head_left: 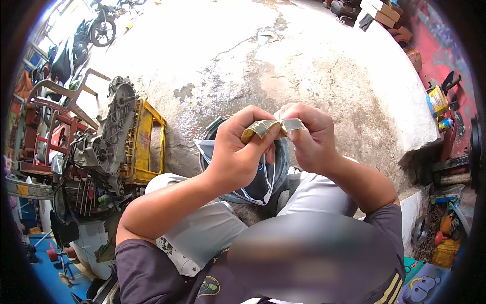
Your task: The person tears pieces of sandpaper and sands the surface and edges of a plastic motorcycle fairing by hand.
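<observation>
Left hand [238, 154]: one, centre of the frame
Right hand [313, 139]: one, just right of centre
Grey-green strip [260, 129]: two parts visible, centre; whether they join, cannot tell
Round tub [284, 169]: one, just below centre
Yellow crate [143, 175]: one, left of centre
Engine casing [112, 134]: one, left
Dark sleeves [144, 266]: two, lower left and lower right
Pale trouser legs [205, 228]: two, lower middle
Cardboard boxes [383, 14]: at least two, upper right corner
</observation>
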Demonstrator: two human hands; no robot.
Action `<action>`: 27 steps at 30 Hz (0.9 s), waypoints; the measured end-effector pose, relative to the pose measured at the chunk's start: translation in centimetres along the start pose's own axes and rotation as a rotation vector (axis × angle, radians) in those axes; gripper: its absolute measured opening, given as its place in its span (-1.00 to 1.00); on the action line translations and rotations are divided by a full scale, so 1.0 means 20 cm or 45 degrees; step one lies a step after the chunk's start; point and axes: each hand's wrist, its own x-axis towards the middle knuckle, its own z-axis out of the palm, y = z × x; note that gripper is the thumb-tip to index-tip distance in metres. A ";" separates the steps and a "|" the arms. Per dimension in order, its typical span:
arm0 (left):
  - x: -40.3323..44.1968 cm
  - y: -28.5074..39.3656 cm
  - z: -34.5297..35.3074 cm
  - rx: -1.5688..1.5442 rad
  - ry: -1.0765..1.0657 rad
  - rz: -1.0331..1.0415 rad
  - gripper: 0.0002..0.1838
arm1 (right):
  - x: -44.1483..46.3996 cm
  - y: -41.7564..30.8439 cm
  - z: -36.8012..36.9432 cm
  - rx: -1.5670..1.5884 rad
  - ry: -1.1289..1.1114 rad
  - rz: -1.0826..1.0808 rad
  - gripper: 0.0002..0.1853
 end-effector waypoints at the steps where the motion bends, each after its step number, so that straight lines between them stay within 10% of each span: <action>1: 0.00 0.00 0.00 0.023 0.001 0.013 -0.96 | 0.00 0.00 0.00 -0.010 -0.009 -0.017 -0.84; 27: 0.07 0.02 -0.14 1.051 -0.272 -0.045 -0.85 | 0.04 -0.02 -0.18 -0.598 -0.569 0.070 -0.86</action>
